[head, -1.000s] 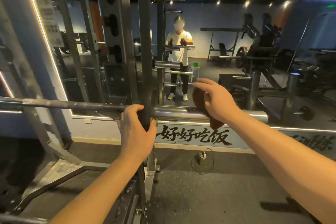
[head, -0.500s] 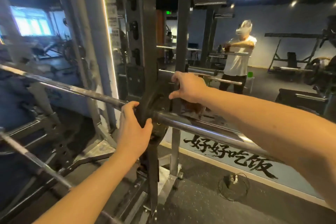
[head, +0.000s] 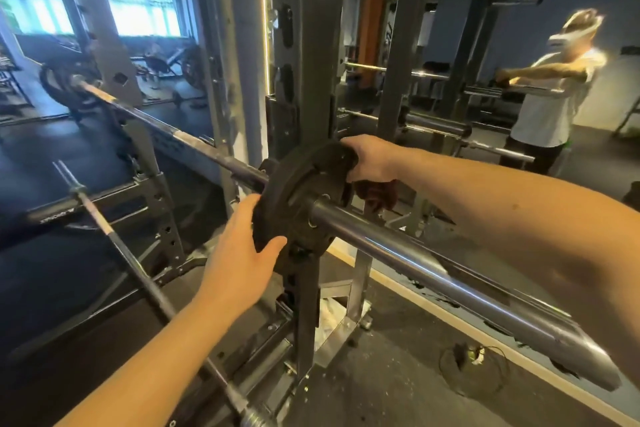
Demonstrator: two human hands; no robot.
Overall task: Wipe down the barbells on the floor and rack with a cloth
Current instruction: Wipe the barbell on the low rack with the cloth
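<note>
Left fingers: the fingers (head: 242,215) of my left hand (head: 239,253) curl round the lower near rim of the weight plate (head: 301,191), thumb pressed on its face; their tips are hidden behind the rim.
Right fingers: my right hand (head: 372,159) hooks over the plate's top far edge, fingers bent and gripping it; the knuckles cover the tips.
Cloth: the cloth (head: 375,194) bunches just under my right palm, above the bar's sleeve; I cannot tell whether the palm pins it.
Plate: black, round, matte, scuffed; seated on the barbell (head: 433,274) close against the rack (head: 311,62).
Barbell: thick polished steel sleeve running toward me, its end blurred; thin dull shaft with pale worn patches beyond the plate.
Second barbell: a slim second barbell (head: 138,274) lies lower left, cut off at the bottom edge.
Surroundings: grey steel uprights with holes; mirror (head: 485,45) behind, reflection smeared; speckled dark floor (head: 381,392) with a coiled cable (head: 467,367).
</note>
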